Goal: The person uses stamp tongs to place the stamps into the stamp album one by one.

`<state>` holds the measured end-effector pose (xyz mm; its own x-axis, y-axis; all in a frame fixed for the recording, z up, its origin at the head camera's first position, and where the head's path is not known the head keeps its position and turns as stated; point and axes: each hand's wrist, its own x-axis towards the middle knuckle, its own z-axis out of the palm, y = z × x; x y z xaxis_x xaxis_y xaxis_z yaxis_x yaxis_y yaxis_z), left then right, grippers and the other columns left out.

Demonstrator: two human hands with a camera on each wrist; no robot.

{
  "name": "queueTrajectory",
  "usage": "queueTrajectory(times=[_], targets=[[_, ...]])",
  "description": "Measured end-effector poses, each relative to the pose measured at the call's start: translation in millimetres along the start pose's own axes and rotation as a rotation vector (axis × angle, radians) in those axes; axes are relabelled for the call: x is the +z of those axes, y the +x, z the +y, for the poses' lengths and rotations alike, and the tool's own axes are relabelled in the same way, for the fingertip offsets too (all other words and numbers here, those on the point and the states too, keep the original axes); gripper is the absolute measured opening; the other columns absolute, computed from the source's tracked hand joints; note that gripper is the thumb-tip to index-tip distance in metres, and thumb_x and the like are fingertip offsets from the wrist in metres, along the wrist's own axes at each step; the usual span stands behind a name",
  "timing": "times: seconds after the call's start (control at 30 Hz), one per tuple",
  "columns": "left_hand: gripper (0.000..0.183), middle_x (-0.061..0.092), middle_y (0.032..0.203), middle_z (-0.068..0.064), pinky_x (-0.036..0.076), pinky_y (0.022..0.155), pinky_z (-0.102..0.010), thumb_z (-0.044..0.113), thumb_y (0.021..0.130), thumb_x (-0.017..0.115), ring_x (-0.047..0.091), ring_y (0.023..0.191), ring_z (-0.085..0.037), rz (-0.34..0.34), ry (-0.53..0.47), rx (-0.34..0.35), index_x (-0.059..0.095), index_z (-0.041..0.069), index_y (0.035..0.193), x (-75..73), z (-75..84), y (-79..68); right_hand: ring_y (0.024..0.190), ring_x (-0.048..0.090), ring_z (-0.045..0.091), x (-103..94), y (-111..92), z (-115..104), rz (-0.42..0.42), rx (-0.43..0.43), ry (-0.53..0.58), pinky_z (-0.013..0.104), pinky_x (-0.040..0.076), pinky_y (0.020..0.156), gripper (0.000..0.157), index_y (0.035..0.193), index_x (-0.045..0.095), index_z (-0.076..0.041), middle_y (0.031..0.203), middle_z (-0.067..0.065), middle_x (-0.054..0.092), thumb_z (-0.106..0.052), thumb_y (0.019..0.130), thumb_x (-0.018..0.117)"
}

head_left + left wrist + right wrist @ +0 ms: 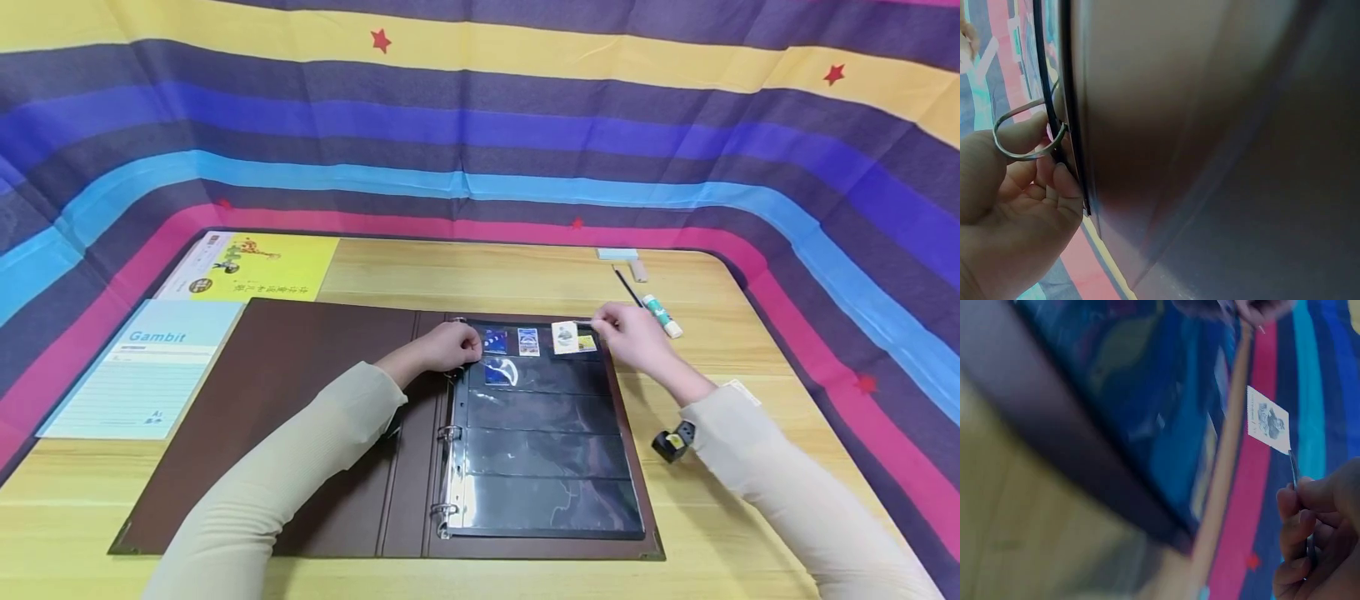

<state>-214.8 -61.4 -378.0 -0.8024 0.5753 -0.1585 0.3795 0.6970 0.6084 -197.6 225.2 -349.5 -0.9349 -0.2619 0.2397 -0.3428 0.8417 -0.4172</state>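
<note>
An open brown ring binder (322, 400) lies on the table, with a black stamp album page (551, 454) of clear pockets on its right side. At the page's upper left corner, beside a metal ring (1029, 156), my left hand (450, 346) pinches the page edge. My right hand (1325, 519) holds tweezers (1294, 469), whose tips grip a pale postage stamp (1268, 422) by a corner. From the head, that stamp overlaps a yellow stamp (587, 342) in the top row. Two more stamps sit in that row, and a dark blue stamp (495, 372) below.
To the left lie a light blue notebook (142, 367) and a yellow booklet (292, 267). Beyond my right hand are a glue stick (663, 317), a pencil (627, 285) and two small blocks. A small black object (672, 441) is by my right sleeve. Striped cloth surrounds the table.
</note>
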Motion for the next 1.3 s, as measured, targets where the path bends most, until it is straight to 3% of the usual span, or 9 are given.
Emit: queueTrajectory(times=[0.2, 0.37, 0.7, 0.87, 1.13, 1.3], targets=[[0.009, 0.05, 0.069, 0.0, 0.037, 0.066, -0.025, 0.011, 0.082, 0.05, 0.045, 0.064, -0.012, 0.001, -0.001, -0.001, 0.055, 0.009, 0.075, 0.4, 1.4, 0.6, 0.047, 0.045, 0.011, 31.6, 12.8, -16.7, -0.023, -0.015, 0.012, 0.028, 0.034, 0.048, 0.012, 0.074, 0.058, -0.008, 0.058, -0.001, 0.053, -0.015, 0.081, 0.05], [0.008, 0.05, 0.07, 0.0, 0.037, 0.066, -0.025, 0.011, 0.082, 0.051, 0.045, 0.065, -0.012, -0.002, -0.003, -0.005, 0.054, 0.009, 0.075, 0.7, 1.0, 1.6, 0.047, 0.041, 0.012, 42.1, 16.6, -22.3, -0.007, -0.008, -0.005, 0.028, 0.033, 0.048, 0.011, 0.07, 0.057, -0.011, 0.055, -0.004, 0.049, -0.014, 0.079, 0.051], [0.008, 0.051, 0.072, 0.0, 0.038, 0.067, -0.025, 0.011, 0.082, 0.05, 0.046, 0.066, -0.012, -0.003, 0.006, -0.008, 0.055, 0.009, 0.076, -0.3, 1.2, 0.9, 0.046, 0.04, 0.012, 43.9, 3.3, -26.5, -0.149, 0.021, 0.006, 0.027, 0.033, 0.048, 0.011, 0.07, 0.055, -0.01, 0.052, -0.003, 0.047, -0.015, 0.079, 0.053], [0.008, 0.051, 0.071, 0.0, 0.037, 0.067, -0.025, 0.011, 0.082, 0.051, 0.045, 0.066, -0.012, 0.0, 0.012, -0.007, 0.054, 0.009, 0.076, -0.2, 1.0, 0.4, 0.045, 0.039, 0.011, 44.2, -2.5, -24.7, -0.189, -0.009, -0.013, 0.026, 0.032, 0.048, 0.011, 0.068, 0.055, -0.011, 0.05, -0.004, 0.044, -0.014, 0.078, 0.054], [0.008, 0.05, 0.07, 0.0, 0.037, 0.067, -0.025, 0.011, 0.082, 0.05, 0.045, 0.066, -0.012, -0.004, 0.012, -0.009, 0.054, 0.009, 0.075, 0.4, 0.1, 1.1, 0.049, 0.048, 0.008, 35.5, 1.3, -22.9, -0.316, -0.06, 0.03, 0.027, 0.036, 0.052, 0.01, 0.072, 0.058, -0.007, 0.054, -0.004, 0.051, -0.009, 0.079, 0.052], [0.008, 0.051, 0.072, 0.0, 0.037, 0.067, -0.025, 0.011, 0.082, 0.05, 0.046, 0.066, -0.012, -0.004, 0.003, -0.012, 0.054, 0.009, 0.075, 1.3, -0.1, 1.7, 0.05, 0.046, 0.009, 30.6, 8.2, -19.4, -0.357, -0.09, 0.004, 0.027, 0.036, 0.052, 0.01, 0.072, 0.059, -0.008, 0.057, -0.003, 0.052, -0.008, 0.08, 0.052]])
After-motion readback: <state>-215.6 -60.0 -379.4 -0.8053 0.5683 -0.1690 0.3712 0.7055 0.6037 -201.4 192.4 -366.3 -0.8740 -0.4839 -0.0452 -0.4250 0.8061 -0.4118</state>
